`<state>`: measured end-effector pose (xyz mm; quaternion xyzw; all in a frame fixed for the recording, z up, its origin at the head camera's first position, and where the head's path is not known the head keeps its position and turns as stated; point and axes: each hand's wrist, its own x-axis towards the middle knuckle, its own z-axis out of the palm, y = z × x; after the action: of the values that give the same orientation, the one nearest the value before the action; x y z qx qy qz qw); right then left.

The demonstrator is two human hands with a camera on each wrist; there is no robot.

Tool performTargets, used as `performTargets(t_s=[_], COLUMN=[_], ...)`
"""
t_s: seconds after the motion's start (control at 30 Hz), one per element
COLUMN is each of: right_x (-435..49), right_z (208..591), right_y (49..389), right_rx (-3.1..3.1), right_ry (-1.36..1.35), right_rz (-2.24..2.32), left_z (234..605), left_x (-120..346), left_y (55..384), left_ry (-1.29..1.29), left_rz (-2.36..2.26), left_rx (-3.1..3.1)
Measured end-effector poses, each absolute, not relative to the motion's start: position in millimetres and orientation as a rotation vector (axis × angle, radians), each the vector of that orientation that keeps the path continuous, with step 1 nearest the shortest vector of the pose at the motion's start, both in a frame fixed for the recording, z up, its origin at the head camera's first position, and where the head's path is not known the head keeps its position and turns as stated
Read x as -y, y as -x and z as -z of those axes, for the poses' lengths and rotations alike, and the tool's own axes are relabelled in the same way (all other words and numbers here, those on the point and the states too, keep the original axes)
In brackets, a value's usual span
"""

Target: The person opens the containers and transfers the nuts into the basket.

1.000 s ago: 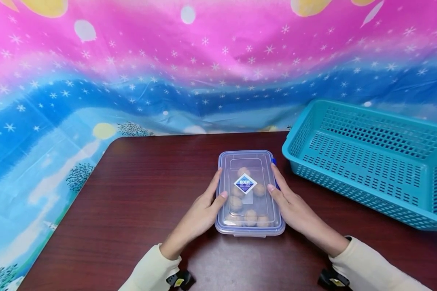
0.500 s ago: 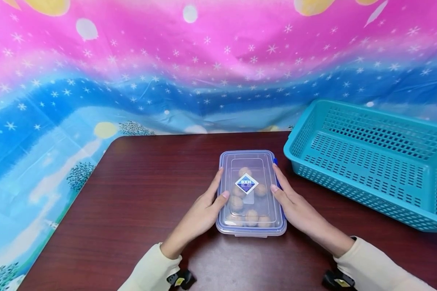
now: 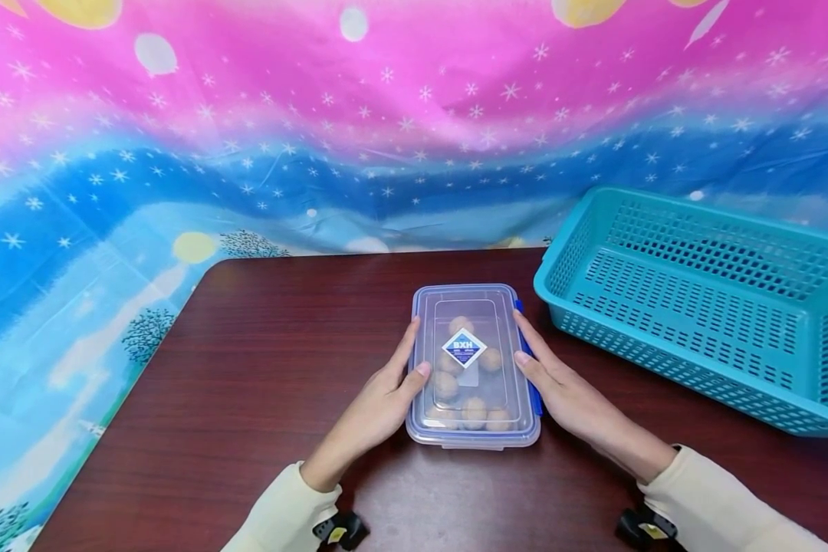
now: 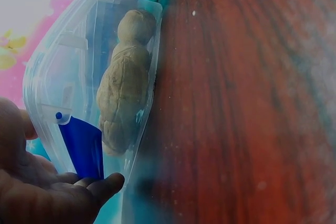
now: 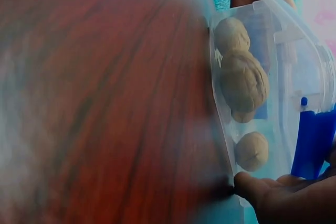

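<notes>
A clear plastic food container (image 3: 474, 307) with a blue-edged lid and a BXH label lies on the table in the head view. Several walnuts (image 3: 474, 412) show through it, and through its wall in the left wrist view. My left hand (image 3: 379, 406) holds the left side, thumb on the lid edge, fingers near a blue latch (image 4: 84, 148). The right hand (image 3: 576, 402) grips the opposite side the same way, its fingers at the right latch (image 3: 537, 402), which sticks out from the side. In the right wrist view, fingertips touch the container's lower wall.
A turquoise perforated basket (image 3: 690, 360) stands on the right of the dark wooden table (image 3: 269, 383), close to the right hand. Behind hangs a pink and blue snowflake-patterned cloth (image 3: 386, 138). Black wrist straps (image 3: 341, 529) sit at both sleeves.
The right blue latch has swung outward and now shows along much of the container's right side. The right hand has shifted slightly outward. The left hand and container stay in place.
</notes>
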<state>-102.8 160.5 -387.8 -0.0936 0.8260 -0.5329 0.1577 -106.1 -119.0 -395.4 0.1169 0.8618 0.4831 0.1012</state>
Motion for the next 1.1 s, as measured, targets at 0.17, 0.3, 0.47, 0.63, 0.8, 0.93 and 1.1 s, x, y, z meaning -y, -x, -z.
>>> performTargets(t_s=[0.17,0.3,0.47,0.63,0.8,0.93,1.1], right_x=[-165,-167,-164,-158,-156,-157,-160], right_z=[389,389,389,390,390,390,391], right_y=[102,102,101,98,98,98,99], right_rx=[-2.344,-2.326,-2.283,-2.279,-2.288,-2.262,-2.219], right_ry=[0.29,0.311,0.265,0.215,0.207,0.214,0.246], right_rz=[1.528,1.534,1.572,1.583,1.582,1.602,1.63], left_z=[396,396,396,395,394,394,396], left_x=[119,119,118,117,116,117,118], left_y=[107,107,105,104,104,105,106], left_ry=[-0.363,-0.37,-0.34,-0.331,-0.322,-0.333,-0.343], left_rz=[-1.432,-1.438,-1.441,-1.447,-1.451,-1.457,-1.464], left_rx=[-2.535,-2.531,-2.52,-2.522,-2.521,-2.524,-2.516])
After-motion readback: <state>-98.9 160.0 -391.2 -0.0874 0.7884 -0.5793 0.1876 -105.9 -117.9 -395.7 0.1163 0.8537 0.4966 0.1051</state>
